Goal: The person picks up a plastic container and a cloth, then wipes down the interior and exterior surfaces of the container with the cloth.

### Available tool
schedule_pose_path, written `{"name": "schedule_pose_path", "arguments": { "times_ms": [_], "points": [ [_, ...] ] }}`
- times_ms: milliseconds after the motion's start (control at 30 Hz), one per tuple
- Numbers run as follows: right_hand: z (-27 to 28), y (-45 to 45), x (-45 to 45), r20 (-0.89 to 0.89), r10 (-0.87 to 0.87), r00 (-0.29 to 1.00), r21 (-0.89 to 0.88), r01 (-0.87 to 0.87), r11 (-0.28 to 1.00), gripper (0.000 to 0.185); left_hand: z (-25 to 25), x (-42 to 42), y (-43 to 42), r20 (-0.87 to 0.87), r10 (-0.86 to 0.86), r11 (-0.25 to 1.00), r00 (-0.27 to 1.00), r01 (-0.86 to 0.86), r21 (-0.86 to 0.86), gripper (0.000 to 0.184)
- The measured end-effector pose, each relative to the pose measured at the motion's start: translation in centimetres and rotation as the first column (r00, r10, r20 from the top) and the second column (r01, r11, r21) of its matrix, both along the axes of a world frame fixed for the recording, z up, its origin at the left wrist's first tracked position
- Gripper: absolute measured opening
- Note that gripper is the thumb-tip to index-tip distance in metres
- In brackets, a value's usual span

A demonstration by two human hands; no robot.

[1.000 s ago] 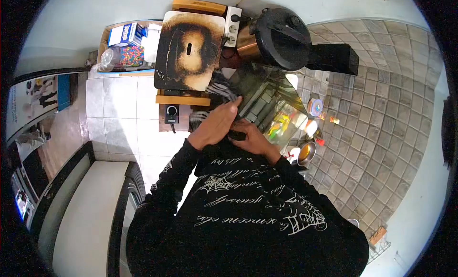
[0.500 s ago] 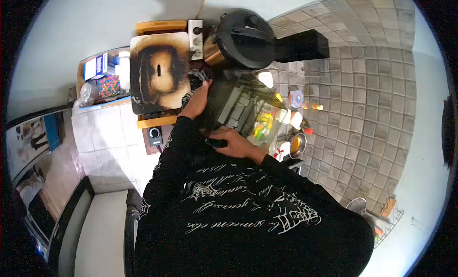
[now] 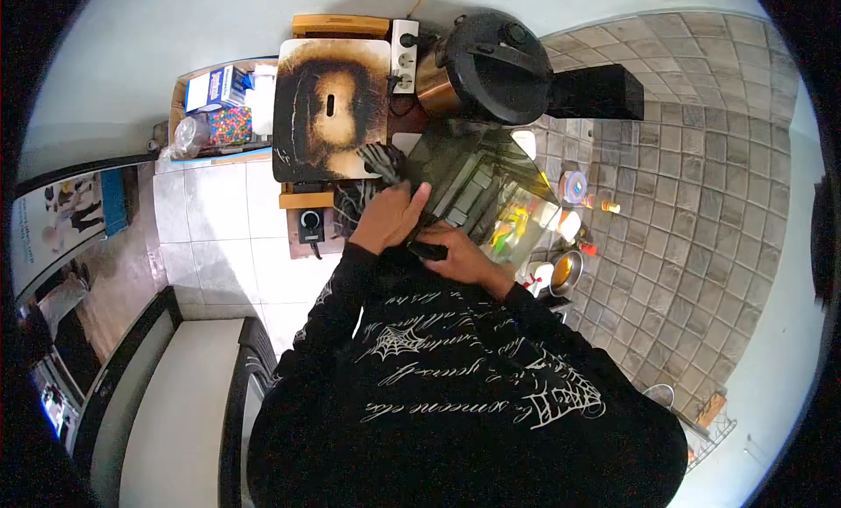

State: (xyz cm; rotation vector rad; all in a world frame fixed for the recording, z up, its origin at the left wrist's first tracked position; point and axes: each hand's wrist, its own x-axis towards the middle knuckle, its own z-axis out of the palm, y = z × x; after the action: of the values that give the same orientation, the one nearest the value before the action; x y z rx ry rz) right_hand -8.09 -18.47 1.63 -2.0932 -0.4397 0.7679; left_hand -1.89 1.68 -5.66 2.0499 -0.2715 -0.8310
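Observation:
My left hand [image 3: 385,219] is closed on a grey-and-black striped cloth [image 3: 380,160], which bunches above the fingers and hangs beside them. Close by on the right, my right hand [image 3: 462,258] wraps round a black handle [image 3: 427,249] at the near edge of a see-through, greenish glass panel [image 3: 438,162]. Through the glass I make out grey block shapes and something yellow and green. What the handle joins to is partly hidden by the fingers.
A scorched stool [image 3: 331,109] stands at the left, beside a power strip [image 3: 404,57]. Behind the panel is a large black-lidded pot [image 3: 499,70]. A box of packets [image 3: 229,123] sits far left; a pan [image 3: 567,272] and jars [image 3: 574,186] line the right.
My left hand has come back towards my body with the striped cloth, nearer to my right hand. My right hand stays at the black handle. The whole view has shifted.

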Motion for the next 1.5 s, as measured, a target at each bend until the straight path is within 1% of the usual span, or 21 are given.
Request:
{"name": "schedule_pose_path", "arguments": {
  "times_ms": [33,100,233,300,333,400,433,500,600,700,733,800,867,900,967,1100,1167,1267,1400,1467,1500],
  "points": [
    [0.1,0.0,0.0,-0.002,0.012,1.000,0.004,-0.012,1.000,0.048,-2.3,0.1,-0.8,0.195,0.022,0.994,0.981,-0.001,-0.108,0.079],
    [-0.1,0.0,-0.1,0.001,0.025,1.000,0.010,-0.025,1.000,0.048,0.8,3.1,-1.2,0.150,0.100,0.967,0.984,-0.060,-0.248,0.085],
    [-0.5,-0.1,-0.3,0.013,-0.010,1.000,0.056,0.009,0.998,0.049,-2.5,8.2,-3.9,0.206,0.124,0.964,0.971,-0.069,-0.257,0.081],
    [-0.2,-0.2,-0.3,0.010,-0.012,1.000,0.072,0.011,0.997,0.050,-4.7,10.6,-4.4,0.219,0.004,0.977,0.976,0.043,-0.211,0.077],
    [-0.1,-0.2,-0.3,0.020,-0.011,1.000,0.069,0.010,0.998,0.050,-5.0,10.9,-4.2,0.222,0.008,0.977,0.975,0.039,-0.209,0.077],
    [0.0,0.2,0.0,0.026,-0.007,1.000,0.074,0.005,0.997,0.051,-4.8,11.3,-3.3,-0.032,0.055,0.979,0.998,-0.060,-0.196,0.081],
    [0.1,0.2,0.0,0.016,-0.017,1.000,0.077,0.016,0.997,0.051,-5.3,10.8,-2.8,-0.037,0.054,0.980,0.998,-0.060,-0.191,0.081],
    [-0.1,0.2,-0.1,-0.002,-0.025,1.000,0.080,0.025,0.997,0.052,-6.8,8.8,-2.0,0.085,0.078,0.976,0.993,-0.059,-0.208,0.081],
    [-0.2,0.2,-0.2,0.014,-0.007,1.000,0.069,0.006,0.998,0.050,-4.2,5.7,0.2,-0.011,0.108,0.976,0.994,-0.108,-0.187,0.076],
    [0.0,0.3,-0.2,0.032,-0.028,0.999,0.079,0.026,0.997,0.047,-3.7,2.3,3.2,-0.041,0.014,0.996,0.999,-0.018,-0.091,0.072],
    [-0.5,-0.1,-0.3,0.030,-0.004,1.000,0.033,0.003,0.999,0.052,-5.0,0.8,4.4,0.127,-0.030,0.993,0.991,0.044,-0.110,0.071],
    [-1.6,-0.8,-0.6,0.026,0.021,0.999,-0.011,-0.021,1.000,0.058,-3.4,-0.3,5.5,0.291,-0.069,0.988,0.954,0.107,-0.115,0.071],
    [-1.9,-0.7,-0.7,0.045,0.009,0.999,0.010,-0.010,1.000,0.057,3.1,1.1,6.5,-0.096,-0.178,0.979,0.979,0.166,-0.121,0.076],
    [-1.4,-0.5,-0.5,0.043,0.005,0.999,0.011,-0.006,1.000,0.057,3.1,0.7,6.0,-0.097,-0.182,0.978,0.979,0.170,-0.121,0.076],
    [-0.2,-0.4,0.1,-0.060,0.035,0.998,0.030,-0.033,0.999,0.057,3.0,0.2,4.6,0.142,-0.061,0.818,0.988,0.131,-0.560,0.082],
    [-0.8,-0.5,-0.4,0.030,0.029,0.999,0.046,-0.030,0.998,0.055,3.0,1.7,-0.1,0.261,-0.024,0.763,0.965,0.187,-0.619,0.090],
    [-1.1,-1.1,-0.5,-0.024,0.024,0.999,0.092,-0.022,0.996,0.054,1.1,3.2,-3.6,0.444,0.124,0.752,0.887,0.208,-0.626,0.068],
    [0.8,-0.6,0.0,-0.109,-0.003,0.994,-0.001,0.002,1.000,0.052,0.1,7.0,-6.0,0.333,0.041,0.731,0.942,0.199,-0.653,0.071],
    [-1.4,-1.7,-0.6,-0.017,0.044,0.999,0.058,-0.043,0.997,0.057,-3.2,9.1,-7.2,0.193,0.030,0.769,0.981,0.101,-0.632,0.088],
    [-1.3,-1.6,-0.6,-0.025,0.016,1.000,0.051,-0.014,0.999,0.057,-4.0,8.6,-6.5,0.162,0.033,0.793,0.986,0.073,-0.605,0.084],
    [-1.4,-1.6,-0.5,-0.024,0.016,1.000,0.054,-0.015,0.998,0.057,-4.2,8.4,-6.0,0.043,0.023,0.787,0.999,0.008,-0.617,0.085]
  ]
}}
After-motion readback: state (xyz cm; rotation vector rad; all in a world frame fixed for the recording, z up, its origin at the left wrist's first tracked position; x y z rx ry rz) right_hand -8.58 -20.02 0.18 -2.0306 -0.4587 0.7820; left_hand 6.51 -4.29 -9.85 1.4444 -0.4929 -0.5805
